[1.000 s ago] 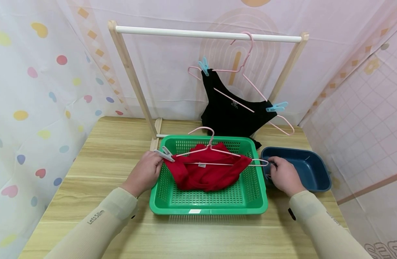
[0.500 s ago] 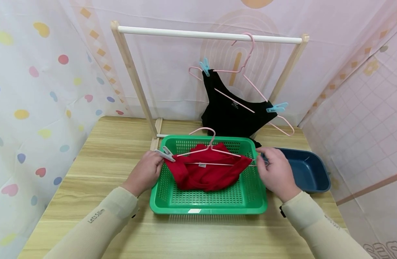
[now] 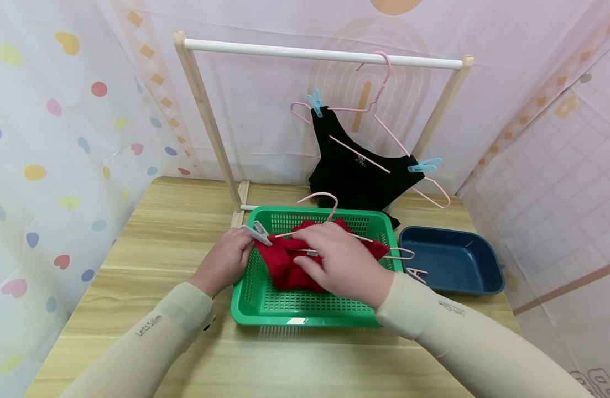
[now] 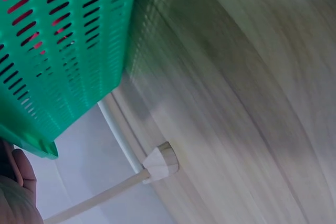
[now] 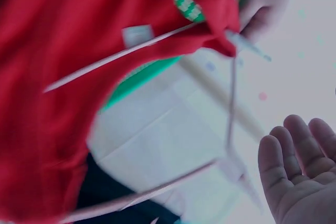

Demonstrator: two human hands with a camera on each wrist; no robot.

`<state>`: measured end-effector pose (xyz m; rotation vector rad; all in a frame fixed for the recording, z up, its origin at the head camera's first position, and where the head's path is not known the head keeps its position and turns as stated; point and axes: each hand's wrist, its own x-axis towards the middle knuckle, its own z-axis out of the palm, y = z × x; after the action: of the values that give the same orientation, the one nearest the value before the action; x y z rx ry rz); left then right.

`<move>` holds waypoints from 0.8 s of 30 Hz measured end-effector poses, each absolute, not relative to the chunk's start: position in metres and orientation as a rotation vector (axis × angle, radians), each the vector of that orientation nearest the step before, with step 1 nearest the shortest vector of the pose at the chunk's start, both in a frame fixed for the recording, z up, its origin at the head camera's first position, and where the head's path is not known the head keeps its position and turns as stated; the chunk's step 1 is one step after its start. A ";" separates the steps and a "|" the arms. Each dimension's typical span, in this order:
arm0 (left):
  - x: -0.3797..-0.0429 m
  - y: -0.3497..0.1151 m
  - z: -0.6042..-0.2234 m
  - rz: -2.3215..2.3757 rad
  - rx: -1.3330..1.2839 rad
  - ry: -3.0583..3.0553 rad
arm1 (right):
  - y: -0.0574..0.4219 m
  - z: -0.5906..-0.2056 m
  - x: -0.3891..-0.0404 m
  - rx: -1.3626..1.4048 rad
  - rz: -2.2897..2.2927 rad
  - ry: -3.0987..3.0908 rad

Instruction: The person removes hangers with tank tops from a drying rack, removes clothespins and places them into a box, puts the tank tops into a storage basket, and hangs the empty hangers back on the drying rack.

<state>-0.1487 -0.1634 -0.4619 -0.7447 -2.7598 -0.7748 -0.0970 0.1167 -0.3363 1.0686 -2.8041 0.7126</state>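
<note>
A red garment [image 3: 285,271] lies in a green basket [image 3: 300,320] with a pink clothes hanger [image 3: 332,204] through it. A grey-white clothespin [image 3: 259,235] clips its left strap to the hanger. My left hand [image 3: 224,260] grips the hanger's left end beside that clothespin, over the basket's left rim; its fingertips are partly hidden. My right hand [image 3: 342,262] passes above the garment with fingers extended and thumb apart. In the right wrist view that hand's fingers [image 5: 299,145] show nothing between them. The garment's right strap has no clothespin on it.
Behind the basket stands a wooden rack with a white bar [image 3: 295,52]. A black top [image 3: 354,177] hangs there on a pink hanger, held by blue clothespins [image 3: 424,165]. At the right is a dark blue basin [image 3: 469,265] with a pale pink clothespin [image 3: 416,275] at its left side.
My right hand has left the basin's left edge and moved left across the garment towards the clipped strap. The left hand keeps its place, while the hanger hook has shifted slightly right.
</note>
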 end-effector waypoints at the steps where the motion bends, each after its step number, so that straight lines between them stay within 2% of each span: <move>1: -0.149 -0.163 -0.462 -0.773 -0.743 -2.757 | 0.109 -0.334 -0.099 1.086 0.703 -2.835; 8: -0.147 -0.158 -0.462 -0.761 -0.717 -2.746 | 0.065 -0.335 -0.118 1.193 0.413 -2.916; 13: -0.148 -0.158 -0.465 -0.736 -0.724 -2.737 | 0.044 -0.344 -0.130 1.175 0.164 -2.948; 24: -0.148 -0.158 -0.468 -0.733 -0.722 -2.735 | 0.024 -0.353 -0.146 1.097 0.117 -3.037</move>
<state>-0.1476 -0.1576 -0.4682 -0.7225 -2.7352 -0.7331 -0.1460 0.0235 -0.3530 1.0974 -3.0369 0.1166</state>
